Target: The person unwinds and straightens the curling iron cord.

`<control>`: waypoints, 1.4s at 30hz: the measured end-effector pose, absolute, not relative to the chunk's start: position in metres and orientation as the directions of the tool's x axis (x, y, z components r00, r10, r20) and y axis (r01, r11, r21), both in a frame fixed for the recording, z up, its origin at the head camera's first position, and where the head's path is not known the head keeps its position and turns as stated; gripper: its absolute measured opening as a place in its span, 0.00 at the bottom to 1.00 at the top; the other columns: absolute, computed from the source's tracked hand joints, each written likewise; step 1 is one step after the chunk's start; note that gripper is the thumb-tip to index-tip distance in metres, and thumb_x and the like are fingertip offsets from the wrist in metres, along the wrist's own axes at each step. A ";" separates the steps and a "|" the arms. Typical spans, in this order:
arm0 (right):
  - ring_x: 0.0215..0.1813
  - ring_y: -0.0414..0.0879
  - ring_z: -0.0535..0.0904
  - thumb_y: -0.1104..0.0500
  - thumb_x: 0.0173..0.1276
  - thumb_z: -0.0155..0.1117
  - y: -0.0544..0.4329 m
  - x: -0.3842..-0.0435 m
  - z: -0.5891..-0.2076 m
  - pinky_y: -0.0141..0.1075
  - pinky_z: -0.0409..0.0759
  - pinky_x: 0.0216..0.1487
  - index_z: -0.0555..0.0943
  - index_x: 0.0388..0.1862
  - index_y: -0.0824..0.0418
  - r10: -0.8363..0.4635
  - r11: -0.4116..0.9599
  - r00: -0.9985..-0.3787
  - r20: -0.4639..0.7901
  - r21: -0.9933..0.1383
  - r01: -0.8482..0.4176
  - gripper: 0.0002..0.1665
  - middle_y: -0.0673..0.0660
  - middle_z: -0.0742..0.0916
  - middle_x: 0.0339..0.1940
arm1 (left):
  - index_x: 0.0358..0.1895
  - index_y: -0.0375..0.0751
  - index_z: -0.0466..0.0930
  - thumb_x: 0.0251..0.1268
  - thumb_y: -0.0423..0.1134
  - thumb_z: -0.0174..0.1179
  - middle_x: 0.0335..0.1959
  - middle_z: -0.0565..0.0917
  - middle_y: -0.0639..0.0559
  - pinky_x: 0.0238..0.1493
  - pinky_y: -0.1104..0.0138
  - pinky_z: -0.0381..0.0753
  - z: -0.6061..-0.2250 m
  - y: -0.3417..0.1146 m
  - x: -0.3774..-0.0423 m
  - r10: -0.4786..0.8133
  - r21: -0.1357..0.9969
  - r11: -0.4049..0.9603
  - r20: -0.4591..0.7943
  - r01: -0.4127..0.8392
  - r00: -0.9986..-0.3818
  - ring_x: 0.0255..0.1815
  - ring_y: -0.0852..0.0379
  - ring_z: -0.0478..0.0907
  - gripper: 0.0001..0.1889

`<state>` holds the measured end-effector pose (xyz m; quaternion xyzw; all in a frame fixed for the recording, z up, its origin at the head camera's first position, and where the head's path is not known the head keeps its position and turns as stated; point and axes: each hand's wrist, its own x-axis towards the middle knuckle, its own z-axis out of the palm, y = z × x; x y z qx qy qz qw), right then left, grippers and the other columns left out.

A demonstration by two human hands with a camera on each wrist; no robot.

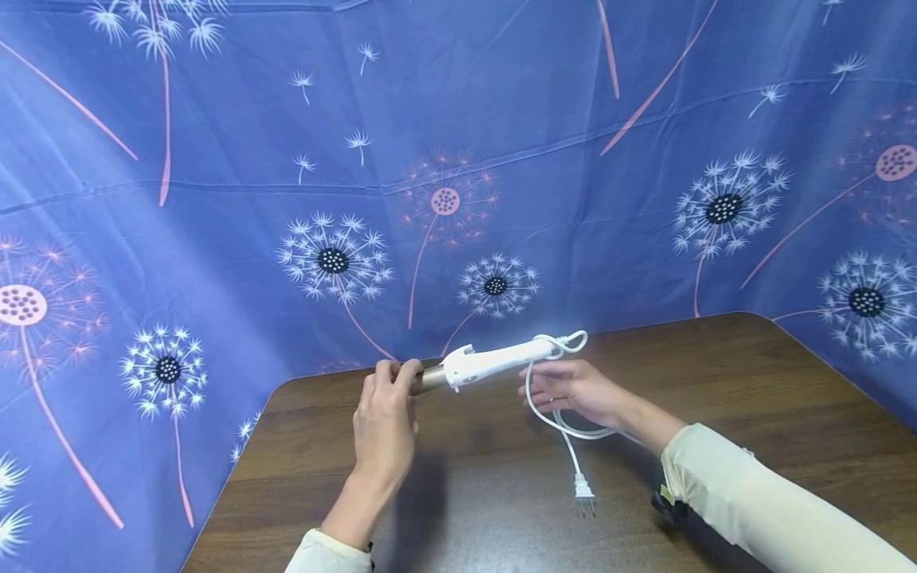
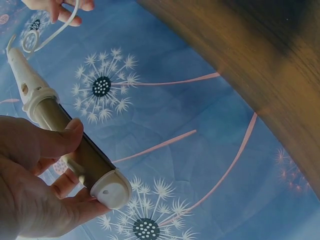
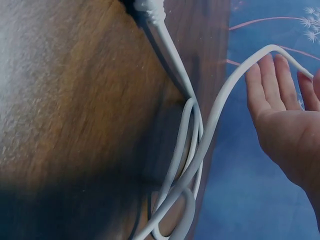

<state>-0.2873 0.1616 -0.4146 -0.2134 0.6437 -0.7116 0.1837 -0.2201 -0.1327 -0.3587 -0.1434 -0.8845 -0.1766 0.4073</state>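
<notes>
A curling iron (image 1: 494,364) with a white handle and a gold barrel (image 2: 89,159) is held above the table, handle end to the right. My left hand (image 1: 387,430) grips the barrel, thumb on one side and fingers beneath in the left wrist view, near its white tip (image 2: 112,190). A white cord (image 3: 220,102) loops from the handle's end and hangs down. Beside the cord is my right hand (image 1: 583,391), palm turned up and fingers loosely extended. In the right wrist view the cord passes across its fingertips (image 3: 267,80). The two-prong plug (image 1: 584,485) dangles low.
A brown wooden table (image 1: 494,509) lies beneath both hands. Behind and around it hangs a blue cloth (image 1: 501,199) printed with dandelions. A small dark object (image 1: 669,506) shows at the right sleeve (image 1: 745,477).
</notes>
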 end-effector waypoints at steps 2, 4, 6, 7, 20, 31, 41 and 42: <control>0.49 0.59 0.83 0.64 0.72 0.54 0.161 -0.288 -0.414 0.52 0.77 0.54 0.74 0.57 0.74 -0.525 -0.104 -0.848 0.074 -0.994 -0.022 0.18 0.68 0.85 0.47 | 0.45 0.50 0.79 0.39 0.19 0.69 0.40 0.76 0.48 0.25 0.51 0.79 -0.358 -0.132 -0.220 0.107 0.202 0.895 0.768 0.397 -0.632 0.41 0.44 0.77 0.28; 0.46 0.60 0.84 0.64 0.72 0.54 0.160 -0.289 -0.413 0.53 0.78 0.51 0.76 0.53 0.72 -0.503 -0.098 -0.861 0.072 -0.995 -0.026 0.15 0.66 0.86 0.43 | 0.45 0.50 0.79 0.38 0.19 0.69 0.40 0.76 0.48 0.25 0.51 0.78 -0.358 -0.132 -0.220 0.105 0.206 0.895 0.766 0.396 -0.634 0.41 0.45 0.77 0.28; 0.45 0.61 0.84 0.64 0.72 0.54 0.161 -0.290 -0.411 0.54 0.79 0.50 0.78 0.49 0.69 -0.477 -0.089 -0.876 0.068 -0.996 -0.029 0.12 0.65 0.87 0.41 | 0.46 0.50 0.79 0.38 0.19 0.69 0.41 0.76 0.48 0.25 0.51 0.78 -0.358 -0.132 -0.220 0.101 0.211 0.894 0.763 0.395 -0.638 0.42 0.45 0.77 0.29; 0.44 0.61 0.85 0.63 0.72 0.55 0.161 -0.291 -0.411 0.55 0.78 0.49 0.79 0.47 0.68 -0.459 -0.085 -0.886 0.062 -0.996 -0.026 0.11 0.64 0.87 0.39 | 0.46 0.50 0.79 0.38 0.19 0.69 0.41 0.76 0.48 0.25 0.51 0.78 -0.357 -0.132 -0.220 0.100 0.213 0.894 0.763 0.394 -0.639 0.42 0.45 0.77 0.29; 0.32 0.51 0.87 0.71 0.70 0.52 0.192 -0.300 -0.391 0.44 0.83 0.40 0.83 0.33 0.58 -0.171 -0.268 -0.981 0.092 -0.963 -0.044 0.15 0.58 0.87 0.30 | 0.45 0.50 0.79 0.38 0.19 0.71 0.39 0.75 0.50 0.25 0.52 0.78 -0.362 -0.140 -0.218 0.114 0.200 0.903 0.742 0.380 -0.661 0.39 0.46 0.76 0.29; 0.33 0.50 0.87 0.72 0.67 0.58 0.216 -0.296 -0.380 0.45 0.82 0.39 0.83 0.36 0.69 0.017 -0.363 -0.948 0.318 -0.882 -0.302 0.06 0.59 0.87 0.30 | 0.45 0.50 0.79 0.39 0.23 0.73 0.38 0.75 0.48 0.25 0.54 0.77 -0.369 -0.147 -0.218 0.118 0.179 0.934 0.663 0.310 -0.739 0.35 0.46 0.75 0.26; 0.32 0.52 0.87 0.77 0.66 0.55 0.235 -0.291 -0.385 0.46 0.81 0.39 0.81 0.36 0.73 0.038 -0.358 -0.908 0.418 -0.843 -0.403 0.07 0.63 0.87 0.28 | 0.47 0.47 0.77 0.42 0.23 0.71 0.40 0.74 0.45 0.24 0.51 0.76 -0.371 -0.158 -0.219 0.008 0.232 0.955 0.604 0.185 -0.797 0.35 0.42 0.76 0.26; 0.32 0.51 0.87 0.77 0.66 0.55 0.237 -0.291 -0.385 0.46 0.81 0.39 0.81 0.35 0.72 0.044 -0.347 -0.910 0.413 -0.847 -0.402 0.08 0.63 0.87 0.28 | 0.48 0.46 0.77 0.42 0.23 0.71 0.40 0.74 0.44 0.24 0.50 0.76 -0.371 -0.160 -0.219 -0.001 0.239 0.954 0.602 0.179 -0.798 0.35 0.41 0.76 0.26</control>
